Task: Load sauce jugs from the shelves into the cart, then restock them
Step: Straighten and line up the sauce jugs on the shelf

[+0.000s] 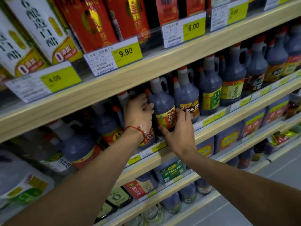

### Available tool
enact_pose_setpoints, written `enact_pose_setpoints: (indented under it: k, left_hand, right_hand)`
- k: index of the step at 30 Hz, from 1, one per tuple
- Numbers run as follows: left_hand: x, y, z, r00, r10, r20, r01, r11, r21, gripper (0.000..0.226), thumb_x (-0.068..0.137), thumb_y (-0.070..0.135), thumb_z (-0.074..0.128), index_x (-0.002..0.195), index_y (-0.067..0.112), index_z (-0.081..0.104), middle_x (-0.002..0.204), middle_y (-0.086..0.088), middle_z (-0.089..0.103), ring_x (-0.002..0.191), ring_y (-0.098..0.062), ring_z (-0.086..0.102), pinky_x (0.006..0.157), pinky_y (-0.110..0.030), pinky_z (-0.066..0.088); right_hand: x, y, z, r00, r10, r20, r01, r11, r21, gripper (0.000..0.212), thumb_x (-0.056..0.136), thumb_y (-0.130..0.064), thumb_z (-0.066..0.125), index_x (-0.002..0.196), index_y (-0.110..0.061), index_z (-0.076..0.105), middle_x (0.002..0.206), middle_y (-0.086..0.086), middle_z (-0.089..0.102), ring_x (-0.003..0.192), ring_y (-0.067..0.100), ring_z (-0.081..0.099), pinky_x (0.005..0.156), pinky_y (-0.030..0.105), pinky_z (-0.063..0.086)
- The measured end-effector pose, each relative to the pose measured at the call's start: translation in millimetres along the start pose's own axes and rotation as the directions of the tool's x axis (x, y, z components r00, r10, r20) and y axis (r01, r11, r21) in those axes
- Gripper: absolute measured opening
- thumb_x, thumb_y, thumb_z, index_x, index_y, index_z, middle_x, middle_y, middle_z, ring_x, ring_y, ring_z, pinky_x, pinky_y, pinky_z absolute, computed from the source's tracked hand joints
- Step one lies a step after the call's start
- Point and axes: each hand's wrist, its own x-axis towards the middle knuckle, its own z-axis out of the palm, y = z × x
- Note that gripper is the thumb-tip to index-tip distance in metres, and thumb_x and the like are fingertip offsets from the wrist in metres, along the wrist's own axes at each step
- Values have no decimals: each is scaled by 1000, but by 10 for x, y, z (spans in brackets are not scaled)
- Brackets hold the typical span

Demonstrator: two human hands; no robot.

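A row of dark sauce jugs with orange caps stands on the middle shelf [210, 132]. My left hand [138, 111], with a red cord at the wrist, wraps around the upper body of one jug [147, 137] with a red and yellow label. My right hand [177, 129] grips the lower label area of the neighbouring jug [162, 103], which stands upright on the shelf. More jugs [187, 97] continue to the right. No cart is in view.
The shelf above holds red bottles [91, 22] and white vinegar bottles [40, 26] behind yellow price tags [127, 52]. Lower shelves carry square dark jugs [228, 139] and smaller bottles. Grey floor [260, 201] lies at the bottom right.
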Motion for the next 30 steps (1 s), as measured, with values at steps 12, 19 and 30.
enact_pose_setpoints:
  k: [12,19,30]
  left_hand:
    - [-560,-250,-474,906,171,-388,-128,983,135,51,84,17,79,130,12,56,117,2,55,102,-11,62,91,-35,56]
    - [-346,-318,-555,925,129,-358,-50,974,220,30,83,44,62,97,18,69,91,-4,76,90,-23,71,83,-44,57]
    - [-196,-407,-574,944,105,-314,-41,978,205,34,86,41,60,107,16,70,105,-4,76,104,-23,71,90,-44,56]
  right_hand:
    - [-330,-232,136,960,-127,249,97,987,128,70,81,-26,83,142,-18,49,133,-3,53,120,17,56,105,40,50]
    - [-354,-262,362,980,-62,191,40,993,115,77,75,-29,91,140,-22,50,133,-3,54,120,20,57,101,45,53]
    - [-424,-333,498,996,-43,73,38,997,71,64,82,-25,87,134,-20,49,129,-3,52,119,18,55,99,39,51]
